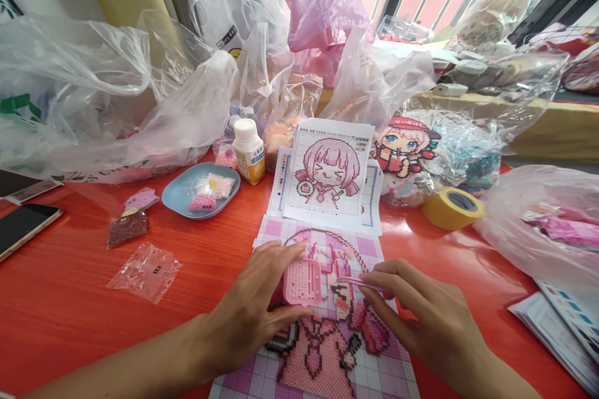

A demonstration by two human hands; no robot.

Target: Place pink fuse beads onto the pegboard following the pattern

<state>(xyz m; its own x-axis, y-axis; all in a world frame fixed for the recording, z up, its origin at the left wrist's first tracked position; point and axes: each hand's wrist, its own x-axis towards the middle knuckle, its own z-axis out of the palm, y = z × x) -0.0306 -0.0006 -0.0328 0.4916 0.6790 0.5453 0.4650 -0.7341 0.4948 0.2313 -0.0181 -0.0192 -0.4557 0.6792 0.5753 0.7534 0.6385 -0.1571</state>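
My left hand (255,308) grips a small pink square bead tray (303,282) between thumb and fingers, holding it over the bead picture (322,349) of a pink-haired girl on a pink checked sheet. My right hand (421,315) pinches pink tweezers (358,282), whose tip points left at the beads near the figure's face, just right of the tray. Beyond the bead picture lies the printed pattern sheet (327,171) with the same figure.
On the red table (70,312): a blue dish (180,196) with bead bags, a white bottle (248,151), loose bead bags (145,271), a phone (21,227), a yellow tape roll (452,207), many plastic bags (93,100) behind, and papers (561,330) at right.
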